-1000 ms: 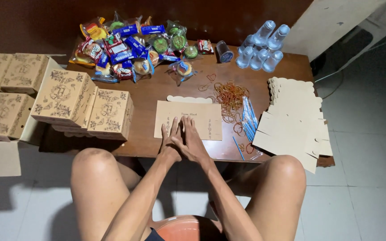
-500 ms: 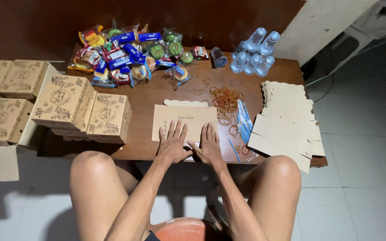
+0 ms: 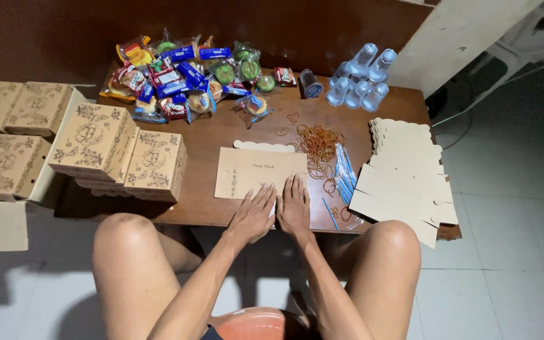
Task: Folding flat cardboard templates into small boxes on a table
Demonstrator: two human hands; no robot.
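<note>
Closest to the camera you've got bare knees on either side and the rim of an orange stool [image 3: 253, 321] down at the bottom, and just past that both hands are lying flat, palms down, on the near edge of a flat unfolded cardboard box blank [image 3: 259, 173] that sits in the middle of the wooden worktop [image 3: 209, 135]. The left hand [image 3: 253, 214] and right hand [image 3: 294, 208] are side by side, nearly touching, fingers stretched out and a little spread, not gripping or pinching anything, just pressing down on the card. Just right of the blank there's a messy heap of rubber bands [image 3: 317, 141] and a bundle of blue straws [image 3: 345, 170] next to it, then a stack of more flat box blanks [image 3: 404, 179] hanging over the right end of the worktop. On the left side there are a few already folded printed boxes [image 3: 121, 151] sitting on the worktop, with more of them [image 3: 11, 135] further left off its edge. Further back there's a big pile of wrapped snacks [image 3: 184, 79] in blue, red, green and yellow packets, and to the right of that a cluster of clear plastic cups [image 3: 360, 79] lying by the far edge, right up near the dark wall
</note>
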